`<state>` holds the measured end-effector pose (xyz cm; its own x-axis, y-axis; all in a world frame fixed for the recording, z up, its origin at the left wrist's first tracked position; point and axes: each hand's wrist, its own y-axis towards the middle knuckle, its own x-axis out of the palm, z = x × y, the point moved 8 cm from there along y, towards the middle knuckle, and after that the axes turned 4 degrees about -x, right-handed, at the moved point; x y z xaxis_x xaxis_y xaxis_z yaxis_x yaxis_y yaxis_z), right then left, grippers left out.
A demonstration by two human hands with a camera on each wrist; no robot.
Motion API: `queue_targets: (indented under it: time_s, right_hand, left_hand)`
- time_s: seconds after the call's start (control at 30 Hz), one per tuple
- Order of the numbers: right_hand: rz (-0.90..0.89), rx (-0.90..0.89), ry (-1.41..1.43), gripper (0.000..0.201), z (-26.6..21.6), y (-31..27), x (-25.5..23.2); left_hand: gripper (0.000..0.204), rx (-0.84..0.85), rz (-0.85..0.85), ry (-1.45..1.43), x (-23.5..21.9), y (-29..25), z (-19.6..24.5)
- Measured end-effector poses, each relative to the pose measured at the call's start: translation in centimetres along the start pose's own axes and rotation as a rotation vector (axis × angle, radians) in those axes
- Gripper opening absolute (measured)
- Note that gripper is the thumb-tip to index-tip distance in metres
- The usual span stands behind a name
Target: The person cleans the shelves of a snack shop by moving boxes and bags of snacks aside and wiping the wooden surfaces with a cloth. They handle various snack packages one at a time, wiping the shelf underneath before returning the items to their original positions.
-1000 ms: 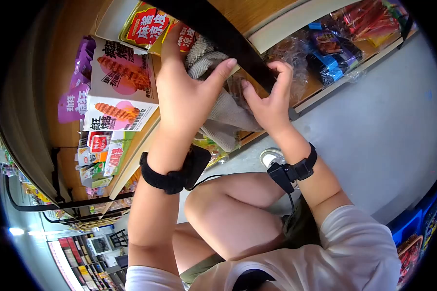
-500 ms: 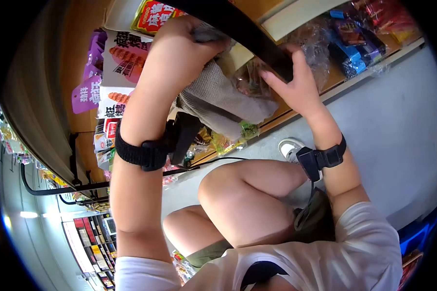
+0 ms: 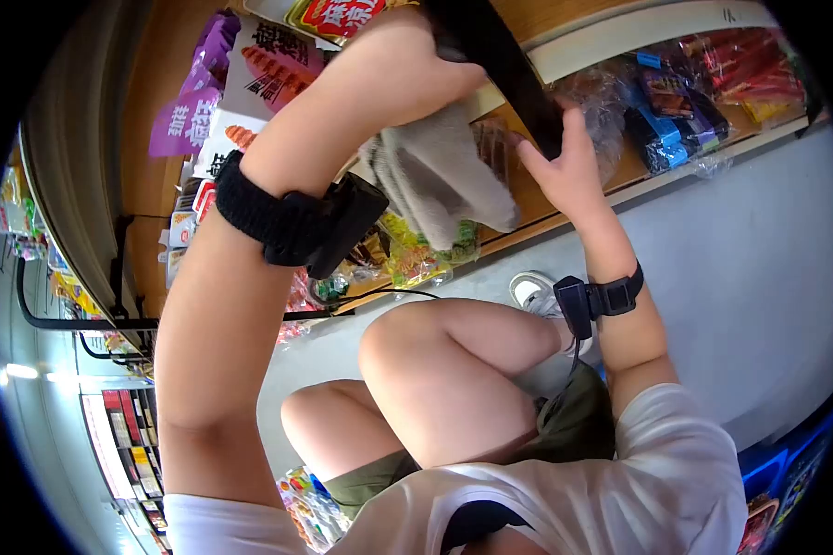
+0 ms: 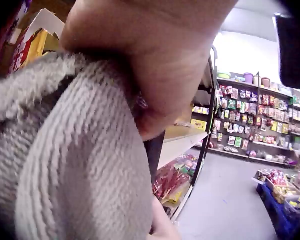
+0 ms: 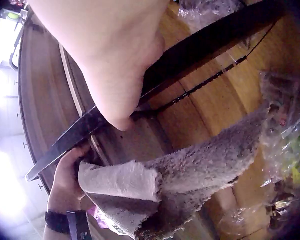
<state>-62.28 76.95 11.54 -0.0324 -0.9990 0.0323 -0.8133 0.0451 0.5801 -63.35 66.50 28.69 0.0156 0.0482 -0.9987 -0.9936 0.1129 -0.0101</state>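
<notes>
My left hand (image 3: 393, 69) is up against a dark upright shelf post (image 3: 502, 69), holding a grey ribbed cloth (image 3: 444, 171). The cloth hangs in folds below the hand and fills much of the left wrist view. Most of the left fingers are hidden behind the hand and post. Lower on the same post, my right hand (image 3: 569, 171) grips it, thumb on the near side and fingers reaching round. In the right wrist view the cloth (image 5: 190, 175) drapes from the left hand (image 5: 67, 172), below the right hand (image 5: 110, 70).
Snack boxes (image 3: 264, 69) and purple packets (image 3: 185, 120) stand on the shelf at left. Yellow-green packets (image 3: 416, 259) lie under the cloth. Blue and red wrapped snacks (image 3: 662, 116) fill the shelf at right. My knees (image 3: 435, 361) are bent close to the shelf edge.
The left hand has closed on the cloth and moved up toward the top of the post, and the cloth now hangs below it. The right hand stays on the post. The head view has shifted slightly.
</notes>
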Motion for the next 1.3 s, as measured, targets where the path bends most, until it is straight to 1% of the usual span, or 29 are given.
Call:
queue_targets:
  time_s: [0.03,0.13,0.23,0.33,0.47,0.57,0.6,0.7,0.73,0.83,0.87,0.93,0.97,1.0,1.07,1.1,1.2,1.3]
  right_hand:
    - [-0.006,0.011,0.006,0.055,0.2,0.0,0.1]
    - [-0.023,0.043,0.009,0.055,0.2,-0.1,0.1]
    - [-0.025,0.014,0.054,0.054,0.5,-0.2,0.1]
    - [-0.044,0.002,0.023,0.054,0.7,-0.3,0.1]
    - [-0.039,-0.013,0.018,0.054,0.7,-0.3,0.1]
    - [-0.04,-0.036,-0.004,0.055,0.3,-0.2,0.1]
    - [-0.046,-0.045,-0.008,0.055,0.3,-0.1,0.1]
    - [-0.063,-0.046,-0.025,0.055,0.3,-0.1,0.2]
    - [-0.068,-0.044,-0.029,0.055,0.2,-0.1,0.2]
    - [-0.065,0.018,-0.062,0.054,0.8,-0.1,0.6]
    - [-0.062,0.028,-0.05,0.054,0.7,-0.1,0.7]
    - [-0.051,0.05,-0.025,0.053,0.7,-0.1,0.6]
    - [-0.042,0.018,-0.021,0.053,0.7,-0.1,0.6]
    - [-0.034,-0.008,-0.02,0.052,0.6,-0.1,0.6]
    - [-0.026,-0.035,-0.017,0.051,0.8,-0.2,0.4]
    - [-0.032,-0.032,-0.017,0.051,0.8,-0.2,0.4]
    - [-0.069,-0.013,0.002,0.05,1.1,-0.4,0.4]
    - [-0.074,-0.038,0.022,0.05,1.1,-0.3,0.6]
  left_hand:
    - [0.033,-0.107,-0.074,-0.111,0.7,-0.2,-0.7]
    - [0.032,0.231,0.206,-0.01,-0.3,-0.6,0.3]
    - [0.032,0.233,0.107,-0.073,0.3,-0.2,0.1]
    - [0.032,0.297,0.128,0.051,-0.4,0.0,0.9]
    - [0.032,0.007,0.072,-0.115,-0.9,0.6,0.5]
    - [0.032,0.075,0.048,0.02,-1.7,0.0,2.1]
    - [0.032,0.154,0.096,0.058,-2.0,-0.5,2.6]
    - [0.031,-0.066,-0.04,0.224,-1.6,-0.2,2.0]
    - [0.027,0.055,0.069,0.293,-1.9,-0.7,2.8]
    - [0.02,-0.04,0.24,0.311,-1.5,-1.5,1.4]
    - [0.034,-0.079,0.167,0.311,-0.5,-1.2,0.7]
    - [0.035,0.051,0.327,0.14,-0.7,-1.8,0.2]
    - [0.035,0.12,0.403,0.055,-0.7,-2.2,-0.1]
    - [0.036,0.159,0.402,0.0,-0.7,-2.1,-0.3]
    - [0.035,0.258,0.394,0.023,-0.3,-2.0,-0.4]
    - [0.035,0.304,0.387,0.031,-0.6,-2.4,0.4]
    - [0.034,0.095,0.232,0.014,0.1,-2.6,0.5]
    - [0.029,0.091,0.336,0.011,-0.1,-3.0,0.6]
